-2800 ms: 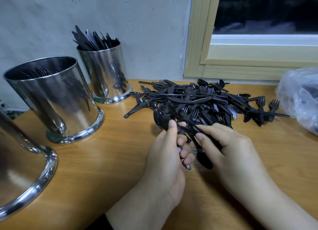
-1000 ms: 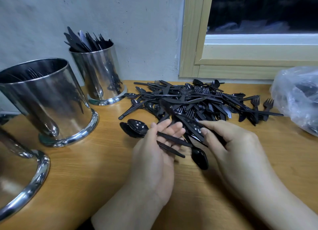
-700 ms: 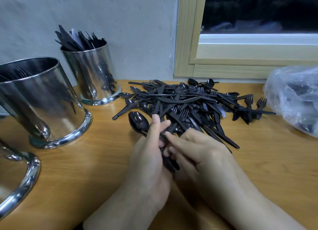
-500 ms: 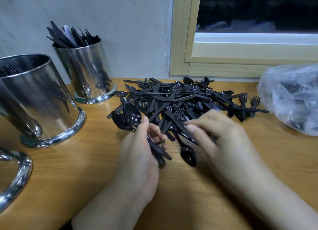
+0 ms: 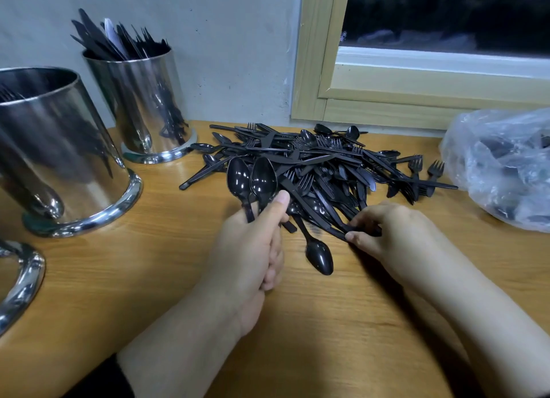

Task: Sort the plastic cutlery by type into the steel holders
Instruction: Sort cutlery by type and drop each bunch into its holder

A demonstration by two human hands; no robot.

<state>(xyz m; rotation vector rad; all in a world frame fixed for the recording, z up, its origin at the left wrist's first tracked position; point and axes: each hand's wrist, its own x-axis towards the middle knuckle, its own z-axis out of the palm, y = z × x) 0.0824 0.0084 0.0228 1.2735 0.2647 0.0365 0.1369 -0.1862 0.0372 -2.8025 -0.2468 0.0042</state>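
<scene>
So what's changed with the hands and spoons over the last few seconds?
The left hand now grips two spoons upright, bowls fanned above the thumb. The right hand has reached into the pile and pinches another handle at its near edge. One loose spoon lies between the hands. The holders stayed put.

Left hand: my fingers curl in a fist, thumb up, gripping two spoons.
Right hand: my thumb and fingertips pinch a handle, palm down.
</scene>
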